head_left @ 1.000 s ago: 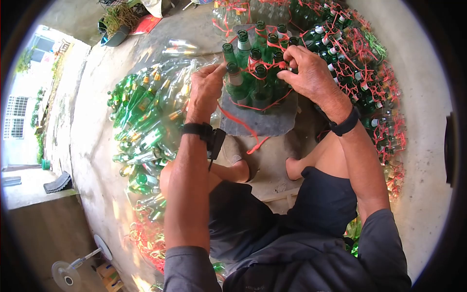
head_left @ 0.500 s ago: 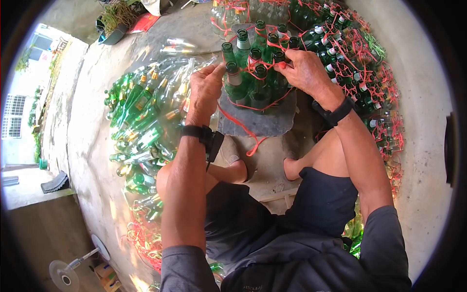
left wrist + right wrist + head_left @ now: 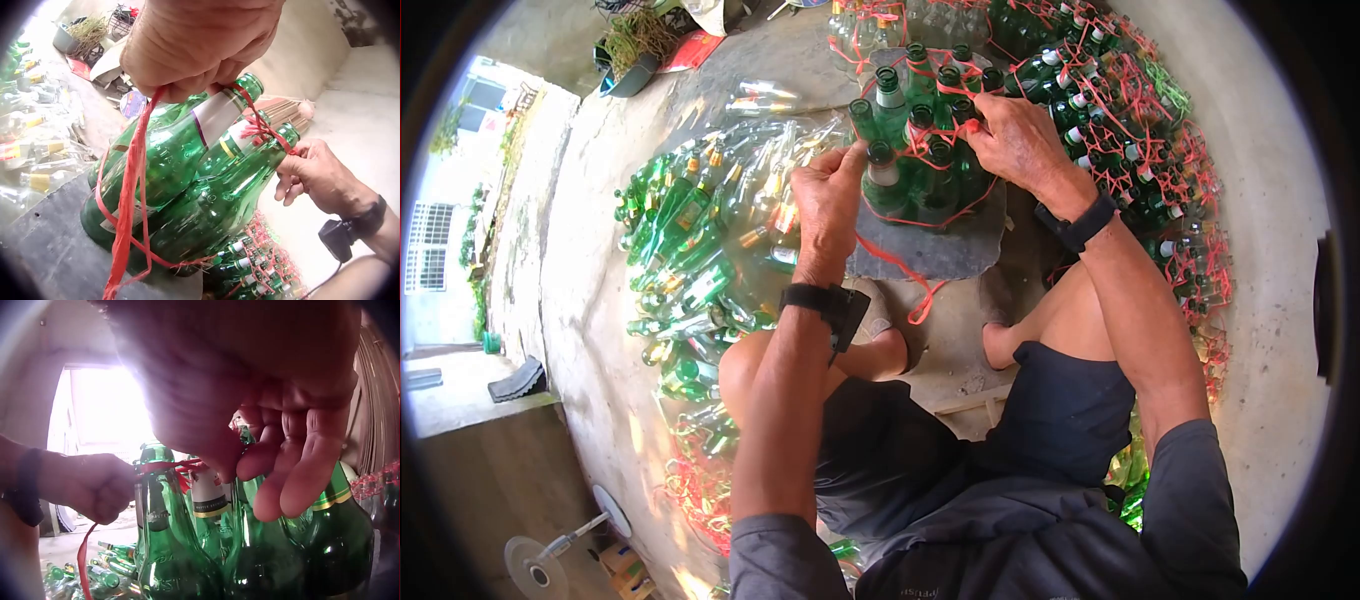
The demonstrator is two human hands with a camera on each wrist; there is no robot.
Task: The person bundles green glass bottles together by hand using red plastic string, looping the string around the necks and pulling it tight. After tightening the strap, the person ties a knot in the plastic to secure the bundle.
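Note:
Several green glass bottles [image 3: 886, 172] stand upright in a tight bundle on a grey slab [image 3: 960, 255]. Red plastic twine [image 3: 128, 200] circles their lower bodies and loops among the necks. At the bundle's left side, my left hand [image 3: 828, 195] grips the twine in curled fingers, and a loose tail hangs below over the slab's near edge. My right hand [image 3: 1022, 145] pinches twine between thumb and forefinger beside a right-hand neck, its other fingers bent loosely, as the right wrist view shows. A strand runs across the necks between both hands.
Loose green and clear bottles [image 3: 690, 215] lie heaped on the floor to the left. More bottles tied with red twine [image 3: 1135, 150] crowd the right side and back. A fan [image 3: 540, 565] stands lower left; a planter [image 3: 630, 65] sits at the far left.
The bottle necks have shifted slightly leftward and toward me. My right hand has moved a little left with them, and my left hand has come slightly lower, still gripping the twine.

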